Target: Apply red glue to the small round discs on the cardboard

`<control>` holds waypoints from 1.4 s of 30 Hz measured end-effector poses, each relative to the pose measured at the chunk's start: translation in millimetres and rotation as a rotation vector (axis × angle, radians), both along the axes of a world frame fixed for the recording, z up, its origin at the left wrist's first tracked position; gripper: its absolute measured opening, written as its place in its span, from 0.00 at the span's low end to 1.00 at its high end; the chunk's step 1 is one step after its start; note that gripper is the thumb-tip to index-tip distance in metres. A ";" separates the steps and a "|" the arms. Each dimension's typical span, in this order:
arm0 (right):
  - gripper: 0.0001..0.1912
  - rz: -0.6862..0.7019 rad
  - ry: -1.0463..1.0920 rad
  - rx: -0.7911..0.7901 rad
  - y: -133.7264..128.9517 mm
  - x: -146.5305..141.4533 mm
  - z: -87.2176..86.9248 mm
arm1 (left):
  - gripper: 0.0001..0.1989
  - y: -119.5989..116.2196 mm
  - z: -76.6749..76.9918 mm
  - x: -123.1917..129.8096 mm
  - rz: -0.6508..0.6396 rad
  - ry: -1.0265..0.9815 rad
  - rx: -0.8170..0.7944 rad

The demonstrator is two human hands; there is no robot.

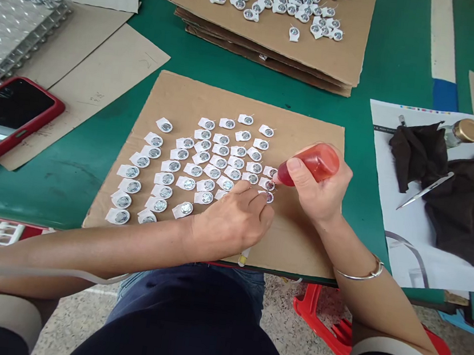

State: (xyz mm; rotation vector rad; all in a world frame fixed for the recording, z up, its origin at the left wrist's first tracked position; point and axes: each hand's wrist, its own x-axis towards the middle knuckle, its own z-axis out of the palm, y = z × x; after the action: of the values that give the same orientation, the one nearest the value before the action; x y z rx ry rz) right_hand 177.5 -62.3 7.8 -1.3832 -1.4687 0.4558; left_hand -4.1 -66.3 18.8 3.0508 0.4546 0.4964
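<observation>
Several small round silver pieces with white tabs [165, 178] lie in uneven rows on a brown cardboard sheet [299, 231]. My right hand [326, 188] is wrapped round a red squeeze bottle [319, 161], tilted so that its tip points down and left at a piece near the right end of the rows. Beside that tip, my left hand [236, 218] rests low over the sheet with its fingers curled together. Whatever lies between its fingertips is hidden. A small yellow-and-white object [244, 257] shows below my left hand at the sheet's front edge.
Stacked cardboard [262, 42] with more round pieces stands at the back. On the left are a red-cased phone [15, 116] and clear plastic trays [14, 23]. A printed sheet [384, 138] on the right bears dark cloth [461, 211], tweezers [425, 191] and a gold-lidded jar [467, 132].
</observation>
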 end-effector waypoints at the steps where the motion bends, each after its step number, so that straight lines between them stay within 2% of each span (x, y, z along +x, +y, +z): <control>1: 0.12 -0.003 -0.001 0.004 0.2 -0.1 0.1 | 0.10 0.0 0.0 0.1 0.000 -0.001 0.001; 16: 0.14 -0.039 -0.043 0.031 2.9 2.0 0.9 | 0.08 1.7 0.1 0.3 0.009 0.001 -0.017; 25: 0.16 -0.055 -0.090 0.036 2.3 2.0 5.2 | 0.10 4.2 1.4 -1.0 -0.009 0.001 -0.085; 42: 0.17 -0.078 -0.173 0.123 0.1 6.3 3.0 | 0.08 5.8 0.9 -1.7 -0.009 -0.014 -0.135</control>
State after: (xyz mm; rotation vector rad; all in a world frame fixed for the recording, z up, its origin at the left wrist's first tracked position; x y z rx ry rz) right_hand 183.8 -62.2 10.7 -1.4030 -1.5491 0.1965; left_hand -5.8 -60.5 19.7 2.9174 0.4546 0.4666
